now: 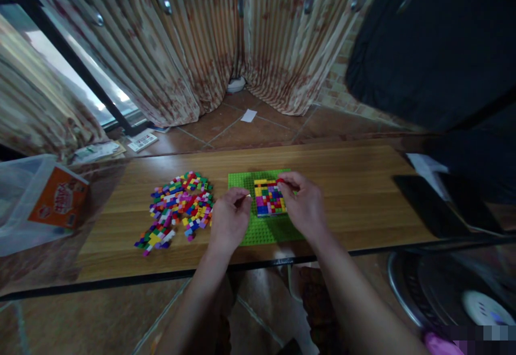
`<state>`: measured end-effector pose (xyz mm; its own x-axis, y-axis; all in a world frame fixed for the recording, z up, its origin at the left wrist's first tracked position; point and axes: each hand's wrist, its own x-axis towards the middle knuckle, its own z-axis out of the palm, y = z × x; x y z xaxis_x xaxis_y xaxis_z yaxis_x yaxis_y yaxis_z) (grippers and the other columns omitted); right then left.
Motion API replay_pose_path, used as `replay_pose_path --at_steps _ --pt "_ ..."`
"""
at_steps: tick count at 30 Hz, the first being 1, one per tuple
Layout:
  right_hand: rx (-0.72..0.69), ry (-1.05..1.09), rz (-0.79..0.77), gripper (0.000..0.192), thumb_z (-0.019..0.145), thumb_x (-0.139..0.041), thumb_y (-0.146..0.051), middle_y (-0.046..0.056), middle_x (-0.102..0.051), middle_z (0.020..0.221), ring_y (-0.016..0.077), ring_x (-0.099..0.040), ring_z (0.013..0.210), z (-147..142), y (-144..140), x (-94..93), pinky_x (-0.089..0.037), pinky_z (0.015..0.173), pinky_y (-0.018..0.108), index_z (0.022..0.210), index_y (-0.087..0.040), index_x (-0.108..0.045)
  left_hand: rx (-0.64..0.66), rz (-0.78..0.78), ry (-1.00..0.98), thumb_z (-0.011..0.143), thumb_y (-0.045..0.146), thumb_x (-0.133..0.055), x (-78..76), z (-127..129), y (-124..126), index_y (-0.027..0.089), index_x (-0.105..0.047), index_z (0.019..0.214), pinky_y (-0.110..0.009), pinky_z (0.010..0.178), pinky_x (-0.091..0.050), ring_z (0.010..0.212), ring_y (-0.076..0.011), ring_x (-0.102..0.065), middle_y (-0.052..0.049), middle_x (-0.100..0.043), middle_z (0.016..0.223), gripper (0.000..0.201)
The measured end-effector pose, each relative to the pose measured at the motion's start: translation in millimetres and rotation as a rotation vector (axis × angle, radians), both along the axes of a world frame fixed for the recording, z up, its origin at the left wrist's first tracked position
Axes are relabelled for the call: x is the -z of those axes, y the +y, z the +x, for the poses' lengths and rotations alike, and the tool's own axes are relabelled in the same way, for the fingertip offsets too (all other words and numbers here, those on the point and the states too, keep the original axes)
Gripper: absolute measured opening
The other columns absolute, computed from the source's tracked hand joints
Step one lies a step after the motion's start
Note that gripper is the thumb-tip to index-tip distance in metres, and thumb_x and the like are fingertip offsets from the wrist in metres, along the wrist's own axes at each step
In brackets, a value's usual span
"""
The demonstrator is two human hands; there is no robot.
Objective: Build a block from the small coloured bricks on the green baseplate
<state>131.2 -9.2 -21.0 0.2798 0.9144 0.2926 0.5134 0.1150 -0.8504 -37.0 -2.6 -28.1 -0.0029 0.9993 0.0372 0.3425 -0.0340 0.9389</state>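
Observation:
A green baseplate (258, 234) lies on the wooden table, carrying a block of multicoloured toy bricks (269, 199). My right hand (304, 202) is over the block's far right corner, its thumb and fingers pinched on a red brick (279, 181). Whether that brick is seated or held just above cannot be told. Left of the block, my left hand (231, 215) is closed in a pinch, with a small pale brick (249, 196) showing at the fingertips. A heap of loose bricks (181, 202) in many colours spreads on the table beside my left hand.
The wooden table (355, 194) has a dark front edge. Dark flat objects (429, 207) lie at its right end. A clear plastic bin (24, 199) with an orange label stands at the left. Striped curtains (209, 49) hang behind, and a round black object (443, 290) is at lower right.

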Motion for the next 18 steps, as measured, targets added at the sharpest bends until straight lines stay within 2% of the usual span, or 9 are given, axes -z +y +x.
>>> replay_pose_path --at_steps 5,9,13,18 --pt "0.026 -0.084 -0.024 0.016 0.085 -0.058 -0.023 0.008 -0.075 0.09 0.024 -0.068 0.09 -2 2 -5.2 -0.051 0.087 0.041 0.09 -0.02 -0.073 -0.006 0.0 0.039 0.079 0.016 -0.062 -2.4 1 -1 0.018 -0.069 0.086 -0.029 0.072 -0.053 0.077 -0.0182 -0.07 -0.005 -0.076 0.084 0.01" --pt "-0.032 -0.097 0.009 0.014 0.085 -0.06 -0.022 0.007 -0.073 0.092 0.023 -0.065 0.091 -6 4 -2.4 -0.05 0.088 0.041 0.088 -0.021 -0.073 0.001 0.0 0.048 0.079 0.015 -0.061 -3.7 0 0 0.018 -0.069 0.086 -0.028 0.07 -0.052 0.075 -0.018 -0.07 -0.005 -0.075 0.083 0.011" --pt "-0.074 -0.125 0.084 0.011 0.082 -0.066 -0.021 0.006 -0.071 0.101 0.0238 -0.061 0.103 -13 10 2.0 -0.044 0.098 0.044 0.082 -0.025 -0.076 0.019 0.002 0.077 0.081 0.014 -0.059 -4.4 1 0 0.017 -0.07 0.089 -0.029 0.074 -0.053 0.078 -0.0186 -0.071 -0.006 -0.075 0.085 0.013" --pt "-0.068 -0.099 0.03 0.011 0.078 -0.073 -0.021 0.006 -0.066 0.117 0.0258 -0.054 0.118 -20 21 8.1 -0.04 0.105 0.046 0.082 -0.028 -0.079 0.034 -0.019 0.122 0.083 0.013 -0.058 -6.0 1 1 0.015 -0.07 0.094 -0.031 0.078 -0.054 0.081 -0.0197 -0.071 -0.008 -0.076 0.087 0.017"
